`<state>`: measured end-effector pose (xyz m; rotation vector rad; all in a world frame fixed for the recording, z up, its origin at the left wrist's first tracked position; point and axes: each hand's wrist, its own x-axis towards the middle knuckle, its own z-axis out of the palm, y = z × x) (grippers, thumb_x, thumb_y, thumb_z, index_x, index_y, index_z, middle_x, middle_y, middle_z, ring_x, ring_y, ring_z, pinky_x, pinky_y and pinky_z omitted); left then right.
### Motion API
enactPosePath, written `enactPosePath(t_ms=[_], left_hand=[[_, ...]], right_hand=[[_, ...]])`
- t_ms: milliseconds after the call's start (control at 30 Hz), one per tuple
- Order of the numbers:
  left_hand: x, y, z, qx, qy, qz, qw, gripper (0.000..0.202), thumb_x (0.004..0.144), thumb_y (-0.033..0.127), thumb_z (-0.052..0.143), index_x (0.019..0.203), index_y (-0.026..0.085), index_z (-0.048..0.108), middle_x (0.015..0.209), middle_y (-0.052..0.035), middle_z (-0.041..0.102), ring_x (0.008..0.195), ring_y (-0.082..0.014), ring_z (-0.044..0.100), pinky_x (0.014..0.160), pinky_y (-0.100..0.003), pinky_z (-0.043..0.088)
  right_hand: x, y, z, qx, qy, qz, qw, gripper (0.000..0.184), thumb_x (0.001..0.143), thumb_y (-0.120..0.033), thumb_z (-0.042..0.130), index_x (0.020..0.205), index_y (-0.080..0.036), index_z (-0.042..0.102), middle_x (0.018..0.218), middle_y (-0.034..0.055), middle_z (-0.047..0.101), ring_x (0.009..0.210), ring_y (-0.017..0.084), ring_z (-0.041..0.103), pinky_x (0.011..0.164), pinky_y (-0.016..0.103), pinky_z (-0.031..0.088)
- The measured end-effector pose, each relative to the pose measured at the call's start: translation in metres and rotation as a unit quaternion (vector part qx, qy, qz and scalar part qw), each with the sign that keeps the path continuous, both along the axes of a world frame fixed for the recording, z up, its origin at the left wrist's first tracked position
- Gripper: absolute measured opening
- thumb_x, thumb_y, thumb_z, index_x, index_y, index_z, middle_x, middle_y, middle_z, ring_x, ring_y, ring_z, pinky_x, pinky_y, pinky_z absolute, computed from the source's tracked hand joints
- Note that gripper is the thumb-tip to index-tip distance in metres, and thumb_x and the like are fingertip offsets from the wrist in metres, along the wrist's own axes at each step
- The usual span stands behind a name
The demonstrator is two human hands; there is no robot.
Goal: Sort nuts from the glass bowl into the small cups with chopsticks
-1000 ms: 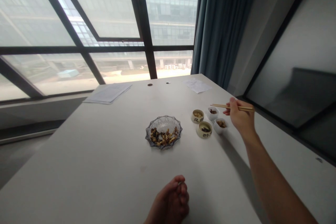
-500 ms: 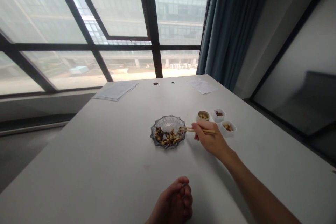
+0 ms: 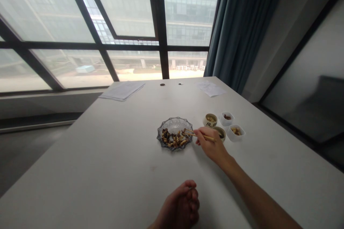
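My right hand (image 3: 208,145) holds a pair of wooden chopsticks (image 3: 192,134). Their tips reach inside the right rim of a scalloped glass bowl (image 3: 176,123), touching the mixed pile. That pile of pale nut-like pieces and dark dried bits (image 3: 174,141) lies along the bowl's near side. Whether a piece is pinched between the tips, I cannot tell. My left hand (image 3: 180,205) rests on its side at the table's near part, fingers curled loosely, with nothing visible in it.
Right of the bowl stand a small printed cup (image 3: 210,125), a second cup (image 3: 224,136) partly behind my right hand, and two clear plastic tubs (image 3: 226,123) holding dark and pale pieces. Papers (image 3: 122,91) lie at the white table's far left, more sheets (image 3: 211,88) at far right.
My right hand has shifted slightly left and down relative to the cups, uncovering the second cup. The chopstick tips stay at the bowl's right side. My left hand has barely moved.
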<state>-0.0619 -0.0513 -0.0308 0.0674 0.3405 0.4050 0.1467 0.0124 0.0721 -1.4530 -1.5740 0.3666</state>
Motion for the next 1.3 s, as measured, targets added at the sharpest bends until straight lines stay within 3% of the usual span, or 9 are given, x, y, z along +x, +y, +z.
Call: enactPosePath(t_ms=[233, 400, 567, 800, 933, 1100, 1300], left_hand=[[-0.001, -0.001, -0.001, -0.001, 0.000, 0.002, 1.000, 0.018, 0.081, 0.021, 0.076, 0.096, 0.019, 0.066, 0.078, 0.0018, 0.067, 0.065, -0.0105, 0.063, 0.057, -0.022, 0.032], [0.000, 0.000, 0.000, -0.004, 0.007, 0.000, 1.000, 0.017, 0.083, 0.021, 0.074, 0.098, 0.019, 0.065, 0.081, 0.0011, 0.067, 0.067, -0.0102, 0.062, 0.059, -0.022, 0.033], [0.000, 0.000, 0.000, 0.007, 0.001, -0.002, 1.000, 0.018, 0.083, 0.022, 0.074, 0.098, 0.020, 0.065, 0.079, 0.0017, 0.066, 0.066, -0.0102, 0.061, 0.058, -0.022, 0.031], [0.001, -0.002, 0.002, 0.011, 0.007, 0.005, 1.000, 0.018, 0.082, 0.021, 0.074, 0.097, 0.019, 0.065, 0.078, 0.0022, 0.065, 0.064, -0.0099, 0.061, 0.057, -0.022, 0.031], [0.001, -0.002, 0.001, 0.012, 0.006, 0.001, 1.000, 0.018, 0.082, 0.021, 0.074, 0.097, 0.019, 0.064, 0.077, 0.0024, 0.065, 0.064, -0.0099, 0.061, 0.057, -0.022, 0.031], [0.000, -0.002, -0.001, 0.002, -0.002, -0.001, 1.000, 0.018, 0.082, 0.020, 0.074, 0.098, 0.019, 0.065, 0.079, 0.0019, 0.067, 0.066, -0.0099, 0.063, 0.059, -0.022, 0.032], [0.000, 0.000, -0.004, -0.004, -0.005, -0.008, 1.000, 0.016, 0.083, 0.020, 0.074, 0.097, 0.019, 0.065, 0.081, 0.0009, 0.069, 0.067, -0.0106, 0.064, 0.061, -0.022, 0.035]], right_hand=[[-0.001, 0.004, -0.010, 0.010, 0.009, -0.001, 1.000, 0.042, 0.103, -0.038, 0.050, 0.069, -0.020, 0.066, 0.070, 0.0032, 0.066, 0.067, 0.017, 0.062, 0.067, 0.029, 0.043], [0.003, 0.003, -0.005, 0.009, 0.010, 0.043, 0.999, 0.037, 0.102, -0.035, 0.052, 0.072, -0.020, 0.068, 0.074, 0.0036, 0.068, 0.070, 0.017, 0.063, 0.068, 0.029, 0.045], [0.004, 0.001, 0.000, 0.006, 0.022, 0.016, 1.000, 0.032, 0.100, -0.033, 0.056, 0.075, -0.020, 0.071, 0.072, 0.0026, 0.069, 0.069, 0.017, 0.064, 0.067, 0.029, 0.045], [-0.002, -0.002, 0.000, -0.013, -0.018, -0.007, 1.000, 0.044, 0.102, -0.037, 0.051, 0.064, -0.019, 0.065, 0.066, 0.0029, 0.066, 0.064, 0.017, 0.060, 0.065, 0.029, 0.042], [0.000, -0.003, 0.003, -0.012, -0.008, -0.001, 1.000, 0.044, 0.103, -0.039, 0.050, 0.067, -0.019, 0.064, 0.067, 0.0023, 0.067, 0.063, 0.016, 0.060, 0.064, 0.029, 0.042], [0.001, -0.005, 0.006, -0.001, -0.003, -0.050, 0.999, 0.050, 0.103, -0.044, 0.050, 0.062, -0.019, 0.063, 0.060, 0.0018, 0.065, 0.058, 0.016, 0.060, 0.064, 0.030, 0.042], [0.000, -0.003, 0.001, -0.004, 0.030, -0.011, 0.999, 0.046, 0.104, -0.046, 0.048, 0.071, -0.019, 0.067, 0.071, 0.0051, 0.070, 0.066, 0.018, 0.064, 0.065, 0.030, 0.048]])
